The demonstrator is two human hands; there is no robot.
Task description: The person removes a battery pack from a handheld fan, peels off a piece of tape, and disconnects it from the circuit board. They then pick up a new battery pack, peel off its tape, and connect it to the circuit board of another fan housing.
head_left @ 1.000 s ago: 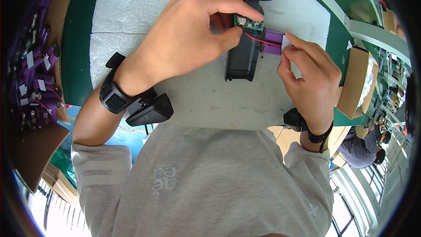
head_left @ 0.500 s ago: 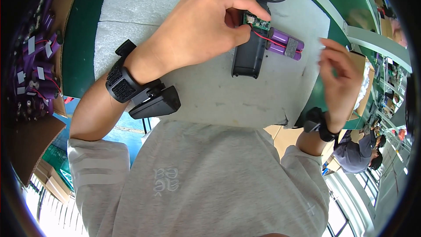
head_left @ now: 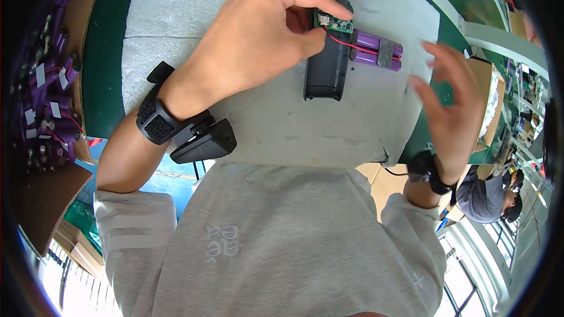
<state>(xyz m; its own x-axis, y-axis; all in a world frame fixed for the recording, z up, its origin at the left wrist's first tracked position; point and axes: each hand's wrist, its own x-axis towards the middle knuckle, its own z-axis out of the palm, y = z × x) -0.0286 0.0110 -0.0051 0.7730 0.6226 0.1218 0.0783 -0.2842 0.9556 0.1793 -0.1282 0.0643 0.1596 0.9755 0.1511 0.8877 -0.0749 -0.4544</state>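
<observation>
A black handheld fan [head_left: 324,75] lies on the foam-covered work surface, its round head at the top edge and its handle casing opened. Inside the handle sits a green circuit board [head_left: 333,22]. My left hand [head_left: 273,29] grips the handle at the board, thumb on one side and index finger reaching across above; its other fingers are partly hidden. A red wire runs from the board to a purple battery pack [head_left: 376,50] with a grey strip, resting beside the handle. My right hand [head_left: 452,91] is raised right of the battery pack, fingers apart, slightly blurred, holding nothing.
At the left, a cardboard box [head_left: 44,191] holds many purple battery packs [head_left: 53,94] with wires. White foam sheeting [head_left: 170,12] covers the green table [head_left: 108,53]. An open carton [head_left: 484,105] stands right of my right hand. A person [head_left: 487,196] is farther off at the right.
My right hand has spread its fingers more and stays beside the battery pack. The fan, battery pack and left hand appear shifted slightly left in view; the left hand keeps its grip.
</observation>
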